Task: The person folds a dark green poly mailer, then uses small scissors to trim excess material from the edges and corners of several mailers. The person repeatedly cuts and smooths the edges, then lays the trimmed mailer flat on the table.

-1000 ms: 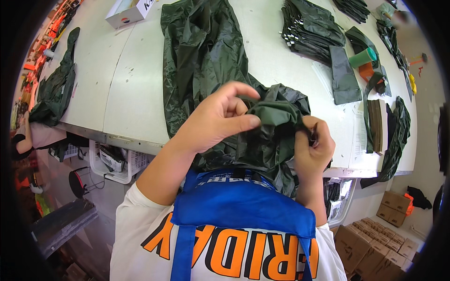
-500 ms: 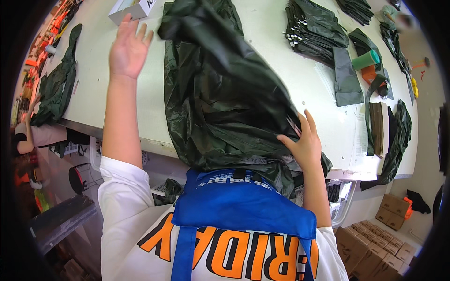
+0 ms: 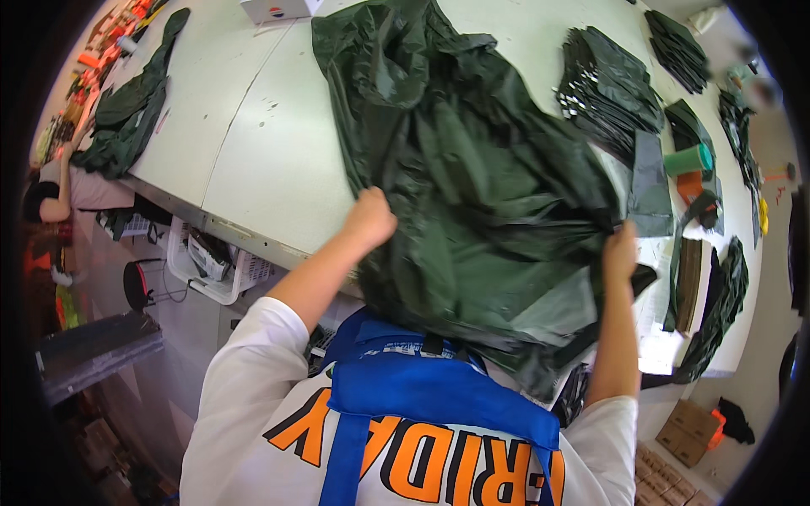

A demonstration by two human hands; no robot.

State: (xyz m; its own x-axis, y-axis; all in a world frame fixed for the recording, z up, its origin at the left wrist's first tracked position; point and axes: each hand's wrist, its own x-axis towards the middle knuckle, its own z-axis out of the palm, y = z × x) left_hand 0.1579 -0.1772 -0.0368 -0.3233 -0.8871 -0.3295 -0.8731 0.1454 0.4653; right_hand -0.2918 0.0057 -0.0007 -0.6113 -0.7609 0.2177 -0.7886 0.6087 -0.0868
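Garment (image 3: 472, 185): dark green, glossy, creased; we see it spread over the counter (image 3: 253, 118), its near edge beside our blue apron (image 3: 447, 388).
Grip: our left hand (image 3: 369, 218) and right hand (image 3: 620, 253) closed, each holding one side.
Neighbours: folded stack (image 3: 612, 84) and green cylinder (image 3: 688, 160), near its right side.
Open room: white surface between it and green clothing (image 3: 126, 122) at left; front edge slants toward us.

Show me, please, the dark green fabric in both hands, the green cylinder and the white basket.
Dark green fabric (image 3: 489, 185): head view, middle of its surface.
Green cylinder (image 3: 688, 160): head view, curved side.
White basket (image 3: 252, 268): head view, perforated right wall.
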